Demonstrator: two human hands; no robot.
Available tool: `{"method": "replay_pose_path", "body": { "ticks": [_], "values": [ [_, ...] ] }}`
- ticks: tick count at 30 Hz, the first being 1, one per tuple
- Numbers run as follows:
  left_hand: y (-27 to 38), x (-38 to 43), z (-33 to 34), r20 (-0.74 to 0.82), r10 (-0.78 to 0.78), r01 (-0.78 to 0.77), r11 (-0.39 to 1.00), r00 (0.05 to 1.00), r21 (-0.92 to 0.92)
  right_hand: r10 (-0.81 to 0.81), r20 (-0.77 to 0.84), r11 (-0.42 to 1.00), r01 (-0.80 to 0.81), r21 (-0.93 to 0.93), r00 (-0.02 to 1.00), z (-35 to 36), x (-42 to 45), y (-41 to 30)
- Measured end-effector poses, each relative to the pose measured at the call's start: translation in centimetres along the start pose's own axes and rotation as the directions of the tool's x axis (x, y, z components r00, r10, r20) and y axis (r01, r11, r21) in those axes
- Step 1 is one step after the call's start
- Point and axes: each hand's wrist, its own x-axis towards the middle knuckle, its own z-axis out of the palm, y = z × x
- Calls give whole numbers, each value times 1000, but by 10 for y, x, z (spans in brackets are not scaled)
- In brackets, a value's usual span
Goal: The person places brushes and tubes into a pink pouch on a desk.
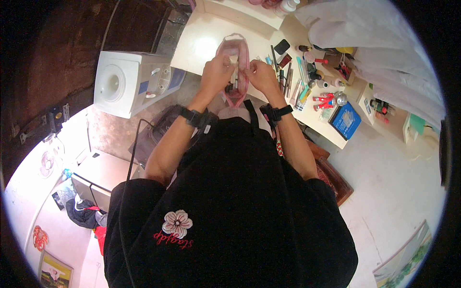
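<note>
A pink zip pouch gapes between my hands at the desk's front edge. My right hand pinches its right rim between thumb and fingers. Over the pouch's mouth, the curled fingers of my left hand close on a small pale item, whose kind I cannot make out. Several slim tubes and dark pieces lie inside the pouch, partly covered by the left hand. Both wrists wear black straps.
On the cream desk, right of the pouch, are pens, a black case, a teal toothbrush, small bottles, a red-and-silver figurine and a blue box. A white appliance stands left. A white curtain hangs right.
</note>
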Motion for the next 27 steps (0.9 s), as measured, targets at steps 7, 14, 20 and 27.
{"method": "replay_pose_path", "body": {
  "ticks": [7, 14, 20, 27],
  "values": [
    [-2, 32, 12, 229, 23, -79, 968, 973, 240, 48, 39, 997, -46, -63, 998, 0, -5, -4],
    [-46, 70, 48, 374, -181, -40, 857, 910, 515, 53, 4, 998, -53, -29, 999, 3, -3, -12],
    [-48, 67, 58, 388, -246, -5, 839, 888, 544, 39, 5, 999, -39, 4, 999, 9, -5, -7],
    [-46, 49, 54, 395, 125, -331, 794, 910, 511, -38, -76, 998, 42, 46, 996, 5, -20, 1]
  ]
}}
